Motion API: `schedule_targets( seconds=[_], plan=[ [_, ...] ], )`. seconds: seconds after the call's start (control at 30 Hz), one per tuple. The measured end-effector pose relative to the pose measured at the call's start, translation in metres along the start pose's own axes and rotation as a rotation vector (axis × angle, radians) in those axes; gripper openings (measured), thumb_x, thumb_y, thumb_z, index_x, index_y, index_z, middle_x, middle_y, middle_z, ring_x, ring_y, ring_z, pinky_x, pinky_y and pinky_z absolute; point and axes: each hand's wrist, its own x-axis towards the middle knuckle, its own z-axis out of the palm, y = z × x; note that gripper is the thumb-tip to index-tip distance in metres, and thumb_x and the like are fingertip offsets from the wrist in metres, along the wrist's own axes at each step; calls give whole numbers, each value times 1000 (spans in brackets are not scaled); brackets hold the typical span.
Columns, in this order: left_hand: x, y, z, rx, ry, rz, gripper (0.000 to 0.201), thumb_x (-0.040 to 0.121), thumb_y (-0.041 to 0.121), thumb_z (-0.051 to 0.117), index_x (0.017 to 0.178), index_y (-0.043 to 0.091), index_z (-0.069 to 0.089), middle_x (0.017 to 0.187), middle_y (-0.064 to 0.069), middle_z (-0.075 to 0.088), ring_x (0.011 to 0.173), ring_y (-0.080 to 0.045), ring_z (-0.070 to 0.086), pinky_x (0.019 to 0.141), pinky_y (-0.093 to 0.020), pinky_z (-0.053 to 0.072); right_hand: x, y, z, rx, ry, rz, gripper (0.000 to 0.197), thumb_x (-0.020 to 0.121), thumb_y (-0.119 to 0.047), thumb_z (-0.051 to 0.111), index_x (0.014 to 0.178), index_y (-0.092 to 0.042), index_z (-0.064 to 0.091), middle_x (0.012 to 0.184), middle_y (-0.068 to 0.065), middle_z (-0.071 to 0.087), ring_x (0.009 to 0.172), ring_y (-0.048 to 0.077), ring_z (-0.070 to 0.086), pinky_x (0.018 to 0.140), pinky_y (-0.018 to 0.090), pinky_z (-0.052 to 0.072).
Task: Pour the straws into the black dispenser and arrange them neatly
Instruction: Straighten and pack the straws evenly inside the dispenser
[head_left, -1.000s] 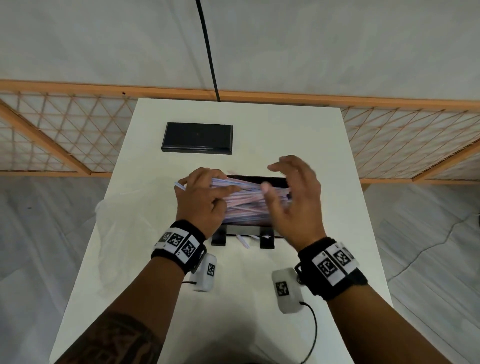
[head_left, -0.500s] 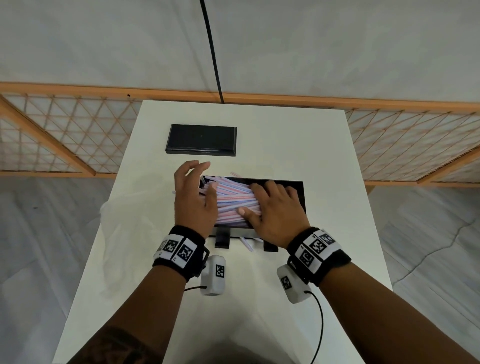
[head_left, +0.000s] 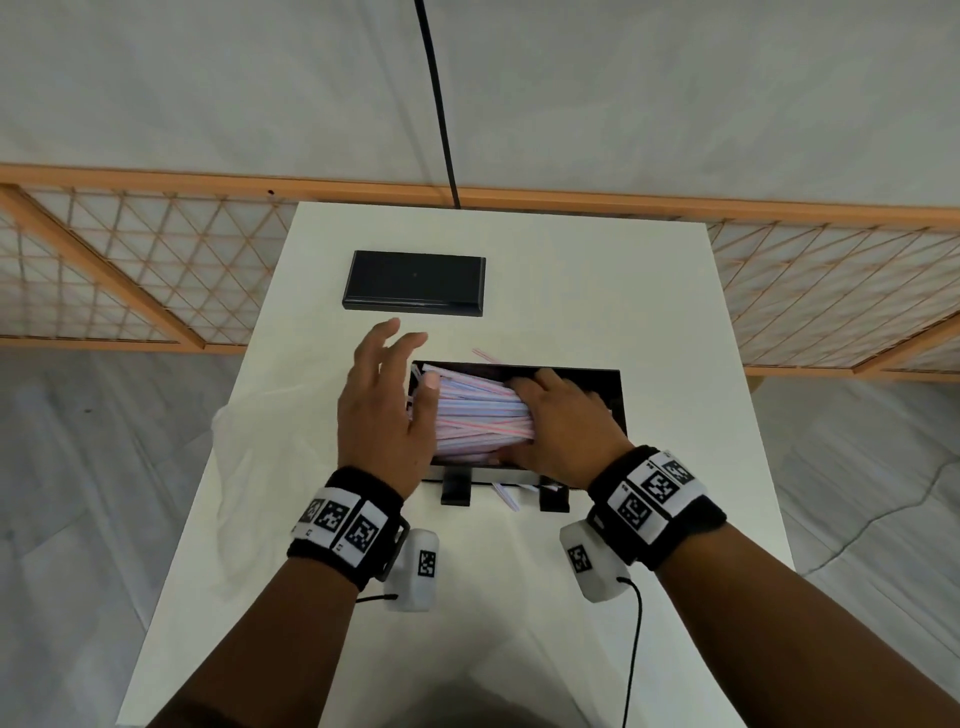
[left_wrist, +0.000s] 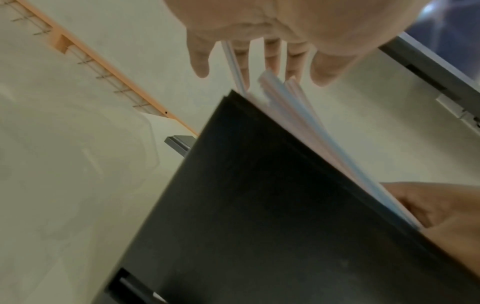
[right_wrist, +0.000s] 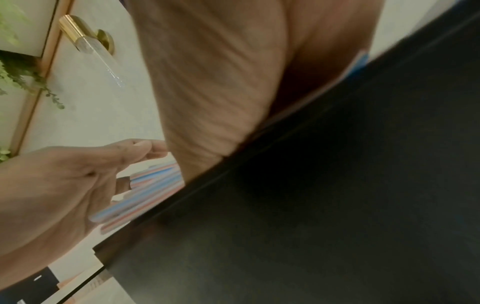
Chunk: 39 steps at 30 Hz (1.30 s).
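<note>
So from the head view we get the whole layout: the dispenser (head_left: 615, 387), a black open-topped box, sits mid-table (head_left: 649, 291) with the straws (head_left: 478, 410) piled inside it, thin pink, blue and white striped tubes lying roughly lengthwise. Our left hand (head_left: 382, 410) stands edge-on against their left ends, fingers straight and spread, nothing gripped. Our right hand (head_left: 563, 426) lies over the right part of the pile with the fingers bent down on it; we think it's pressing rather than gripping, but the fingertips are buried, so we can't tell for sure.

The left wrist view adds the dispenser's flat matte outer wall (left_wrist: 259, 205) and straw ends (left_wrist: 291, 107) poking above its rim, which the head view flattens out. The right wrist view is blurry: mostly palm (right_wrist: 221, 82), dark wall, and a sliver of straws beside the other hand (right_wrist: 64, 185).

Only the head view catches the lid (head_left: 415, 283), a flat glossy black slab farther back, a stray straw (head_left: 484, 356) behind the dispenser and a few at its front feet.
</note>
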Motion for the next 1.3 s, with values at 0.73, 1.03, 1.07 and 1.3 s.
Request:
schedule_targets(
  seconds=[0.73,1.03,1.07,1.3],
  plan=[
    [61,-18,-25,186,-296,-153,19,90,10,66,80,25,73,84,5,74,76,-13,64,80,-26,49,-3,5,10,72,70,62,75,61,-80,72,115,-35,46,108,-13,61,104,16,60,94,42,37],
    [74,5,-147,-362,244,-198,9,94,5,57,97,7,65,80,-4,69,72,-11,72,69,-25,59,0,4,7,-1,-12,60,81,62,-88,62,120,-34,44,117,-10,59,109,19,59,99,48,38],
    [72,5,-144,-409,238,-193,10,93,1,57,98,6,65,79,-2,69,70,-11,71,67,-24,58,1,3,6,-10,-8,59,83,62,-89,61,120,-33,44,118,-10,59,109,20,59,99,49,39],
    [26,5,-48,-285,145,-215,12,99,14,53,94,23,60,80,10,69,71,-10,66,74,-31,54,-4,8,-2,253,23,83,89,47,-86,71,116,-32,54,105,-15,63,102,11,62,97,39,44]
  ],
)
